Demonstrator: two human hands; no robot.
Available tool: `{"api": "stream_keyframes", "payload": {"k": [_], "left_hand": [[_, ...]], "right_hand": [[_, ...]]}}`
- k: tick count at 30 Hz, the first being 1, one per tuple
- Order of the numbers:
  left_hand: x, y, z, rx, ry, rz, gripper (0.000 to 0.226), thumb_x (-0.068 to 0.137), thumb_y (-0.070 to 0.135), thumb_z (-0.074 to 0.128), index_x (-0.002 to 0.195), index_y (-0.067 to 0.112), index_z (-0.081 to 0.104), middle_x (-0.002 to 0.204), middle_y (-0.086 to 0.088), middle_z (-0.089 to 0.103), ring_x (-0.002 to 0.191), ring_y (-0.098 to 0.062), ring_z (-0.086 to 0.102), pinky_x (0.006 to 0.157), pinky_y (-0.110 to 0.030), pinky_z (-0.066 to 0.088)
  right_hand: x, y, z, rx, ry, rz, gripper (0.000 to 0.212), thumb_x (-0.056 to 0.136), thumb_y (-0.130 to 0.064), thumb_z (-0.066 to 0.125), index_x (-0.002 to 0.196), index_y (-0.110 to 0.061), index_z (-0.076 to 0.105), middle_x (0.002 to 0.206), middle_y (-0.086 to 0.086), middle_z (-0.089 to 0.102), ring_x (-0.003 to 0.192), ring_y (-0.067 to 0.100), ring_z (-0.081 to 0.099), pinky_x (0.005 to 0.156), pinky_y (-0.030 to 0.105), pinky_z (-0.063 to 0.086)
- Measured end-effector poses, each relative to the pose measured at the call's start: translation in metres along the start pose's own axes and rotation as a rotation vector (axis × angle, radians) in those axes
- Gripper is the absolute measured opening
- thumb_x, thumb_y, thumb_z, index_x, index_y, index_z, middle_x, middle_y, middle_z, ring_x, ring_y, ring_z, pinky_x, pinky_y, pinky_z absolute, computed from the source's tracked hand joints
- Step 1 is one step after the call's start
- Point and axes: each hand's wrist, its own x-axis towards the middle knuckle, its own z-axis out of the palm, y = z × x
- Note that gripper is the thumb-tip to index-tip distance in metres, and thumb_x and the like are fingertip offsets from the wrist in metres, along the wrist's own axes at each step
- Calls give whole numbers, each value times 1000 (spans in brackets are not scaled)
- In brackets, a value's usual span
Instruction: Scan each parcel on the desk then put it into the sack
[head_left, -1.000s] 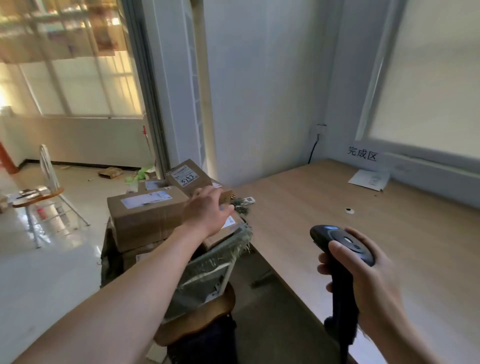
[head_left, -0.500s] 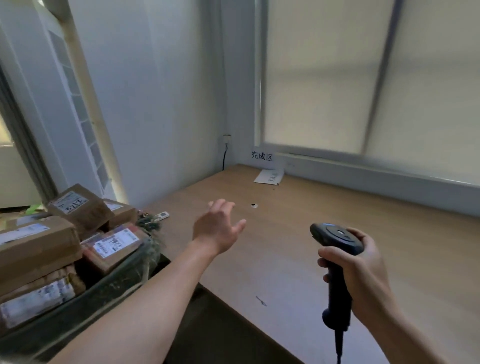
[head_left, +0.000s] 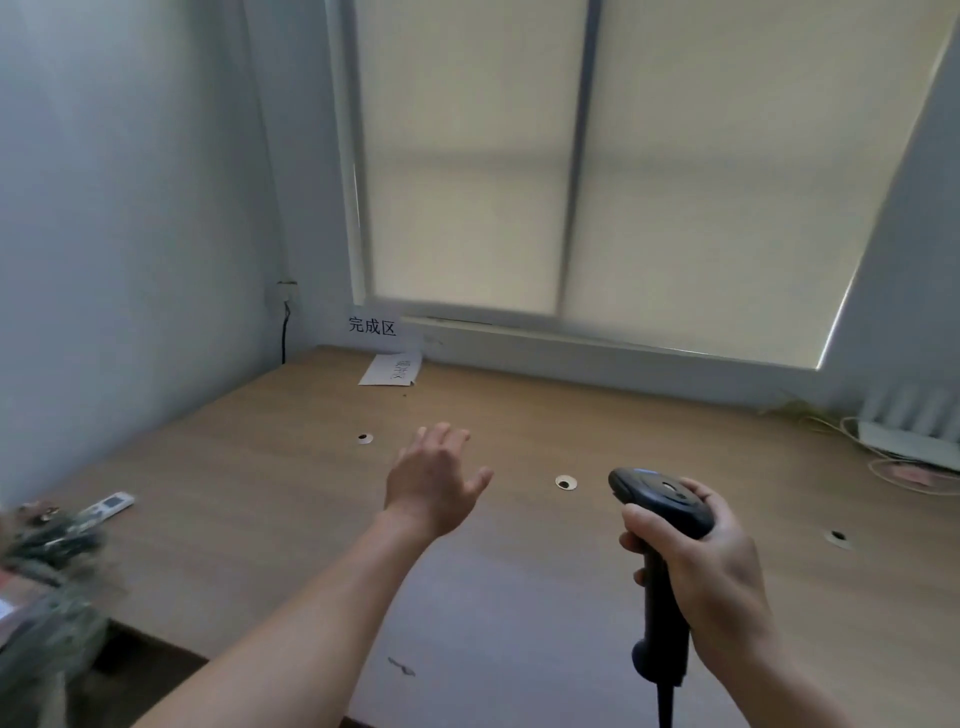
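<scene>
Parcels have dropped out of view: a second ago our left grip (head_left: 434, 480) rested on them in the sack (head_left: 49, 582), and now it hovers over the desk (head_left: 260, 493), fingers loose and holding nothing. Our right grip (head_left: 711, 566) stays wrapped round the barcode scanner (head_left: 660, 506). The sack is a blur at the lower left of the frame. That parcel looks stowed; we judge the next lies further right, unseen.

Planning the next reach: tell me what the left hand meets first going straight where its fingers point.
Nothing on the desk lies in line with the left hand; the paper sheet sits left of it. Probably the window sill first, though depth is unclear.
</scene>
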Motion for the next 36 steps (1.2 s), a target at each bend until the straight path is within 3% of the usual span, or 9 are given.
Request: {"api": "stream_keyframes", "payload": {"k": [5, 9, 14, 20, 26, 29, 33, 36], "left_hand": [[38, -10, 22, -32, -37, 85, 60, 94, 52, 58, 143, 18, 50, 148, -1, 47, 139, -22, 37, 109, -36, 36], [57, -21, 42, -56, -81, 142, 61, 93, 52, 59, 143, 18, 50, 147, -1, 48, 138, -22, 39, 107, -38, 39], [58, -36, 76, -61, -173, 180, 61, 93, 53, 58, 143, 20, 49, 147, -1, 48, 138, -23, 39, 107, -39, 41], [56, -46, 117, -57, -270, 187, 62, 94, 53, 57, 146, 22, 45, 151, 0, 44, 141, -22, 35, 108, -39, 38], [47, -55, 156, -35, -366, 175, 61, 95, 52, 55, 147, 21, 43, 153, -2, 41, 142, -23, 33, 110, -38, 36], [44, -61, 173, -18, -400, 159, 61, 96, 51, 54, 147, 20, 41, 154, -2, 39, 143, -23, 31, 110, -38, 36], [42, -64, 195, 20, -449, 138, 63, 98, 51, 52, 150, 20, 38, 157, -3, 35, 144, -23, 29, 112, -39, 34], [42, -64, 210, 34, -475, 116, 63, 98, 50, 52, 150, 19, 37, 157, -4, 34, 144, -24, 28, 111, -39, 33]], "right_hand": [[20, 8, 19, -40, 89, -8, 54, 82, -6, 82, 129, -14, 55, 97, 15, 73, 79, 34, 73, 56, 40, 55], [32, 23, 36, -67, 143, 6, 58, 83, -9, 83, 131, -16, 52, 100, 12, 71, 85, 36, 74, 62, 43, 56], [42, 57, 45, -128, 210, 72, 63, 82, -11, 84, 134, -17, 49, 104, 9, 71, 78, 26, 72, 60, 40, 55], [63, 99, 43, -204, 256, 164, 68, 80, -11, 85, 136, -17, 46, 111, 9, 70, 80, 27, 74, 59, 38, 54], [91, 146, 41, -277, 260, 270, 64, 77, -7, 83, 129, -21, 49, 110, 7, 70, 89, 33, 73, 60, 37, 53], [106, 172, 40, -317, 238, 327, 59, 76, -5, 80, 124, -23, 51, 110, 6, 68, 82, 32, 70, 61, 40, 56], [128, 207, 41, -355, 198, 419, 59, 78, -2, 77, 125, -24, 49, 107, 1, 64, 71, 23, 64, 72, 46, 59], [144, 233, 43, -392, 164, 478, 59, 78, -3, 77, 124, -25, 48, 108, 1, 63, 79, 28, 66, 75, 49, 60]]}}
